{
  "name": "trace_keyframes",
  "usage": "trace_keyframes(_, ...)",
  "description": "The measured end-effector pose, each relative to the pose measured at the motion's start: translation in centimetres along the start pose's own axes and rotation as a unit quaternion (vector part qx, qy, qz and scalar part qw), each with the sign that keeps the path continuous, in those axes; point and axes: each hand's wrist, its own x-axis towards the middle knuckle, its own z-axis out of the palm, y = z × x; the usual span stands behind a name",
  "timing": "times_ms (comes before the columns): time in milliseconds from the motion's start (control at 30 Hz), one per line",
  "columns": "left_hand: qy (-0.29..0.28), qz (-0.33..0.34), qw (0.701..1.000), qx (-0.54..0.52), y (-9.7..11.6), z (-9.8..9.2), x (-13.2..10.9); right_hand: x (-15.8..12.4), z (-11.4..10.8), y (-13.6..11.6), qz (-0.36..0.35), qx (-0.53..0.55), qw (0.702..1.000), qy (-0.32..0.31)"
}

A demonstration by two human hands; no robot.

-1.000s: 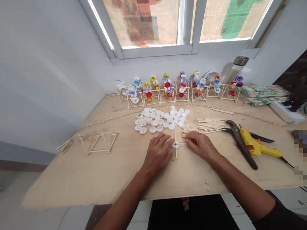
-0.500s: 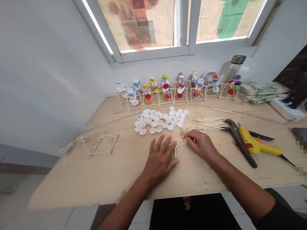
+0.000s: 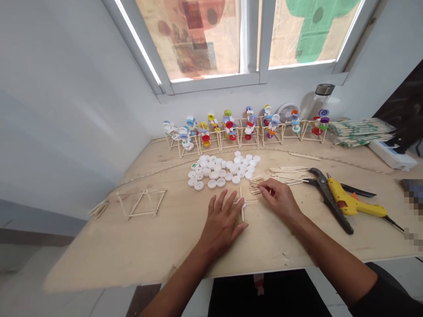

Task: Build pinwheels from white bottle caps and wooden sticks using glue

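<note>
My left hand (image 3: 220, 222) lies on the table with its fingers spread, the index finger resting beside a white bottle cap (image 3: 244, 205). Thin wooden sticks (image 3: 242, 214) stick out from that cap in a cross shape; part of the cross is under my fingers. My right hand (image 3: 278, 196) has its thumb and fingers pinched together at the edge of a small pile of short sticks (image 3: 254, 185). Whatever is between those fingertips is too small to make out. Just beyond my left hand spreads a group of white bottle caps (image 3: 220, 182).
Right of my hands lie longer sticks (image 3: 287, 175), black-handled cutters (image 3: 333, 207) and a yellow glue gun (image 3: 360, 207). A stick frame (image 3: 142, 214) sits to the left. Along the wall stand several stick frames with colored cap wheels (image 3: 229, 125), a fan (image 3: 288, 113) and a bottle (image 3: 320, 99).
The camera view has tilted slightly, so everything sits a little lower. My left hand stays in place on the cross; my right hand remains at the short sticks with its fingers pinched.
</note>
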Motion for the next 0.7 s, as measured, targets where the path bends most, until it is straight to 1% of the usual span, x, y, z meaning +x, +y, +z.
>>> trace_keyframes(100,0.013,-0.008,0.999,-0.028,-0.2,-0.2,0.1,0.0,-0.1,0.3,0.008,0.007,1.0,0.019)
trace_keyframes(233,0.058,-0.045,0.994,-0.076,-0.3,-0.4,0.0,-0.1,-0.2,0.4,0.014,0.012,0.999,0.032)
trace_keyframes(333,0.083,-0.079,0.985,-0.131,0.4,-0.6,-0.6,-0.1,-0.2,0.5,0.014,0.012,0.999,0.034)
trace_keyframes(433,0.087,-0.101,0.97,-0.205,1.6,-0.9,-1.6,-0.2,-0.1,0.5,0.011,0.012,0.999,0.037)
trace_keyframes(500,0.094,-0.115,0.959,-0.243,2.0,-1.1,-2.0,-0.2,-0.1,0.6,0.009,0.013,0.999,0.04)
trace_keyframes(600,0.126,-0.149,0.952,-0.237,1.4,-1.6,-1.6,-0.2,0.0,0.7,0.01,0.012,0.999,0.043)
trace_keyframes(633,0.128,-0.151,0.954,-0.224,1.0,-1.8,-1.2,-0.2,0.0,0.8,0.011,0.011,0.999,0.045)
trace_keyframes(700,0.108,-0.137,0.964,-0.199,0.4,-2.0,-0.5,-0.2,0.1,0.9,0.014,0.009,0.999,0.048)
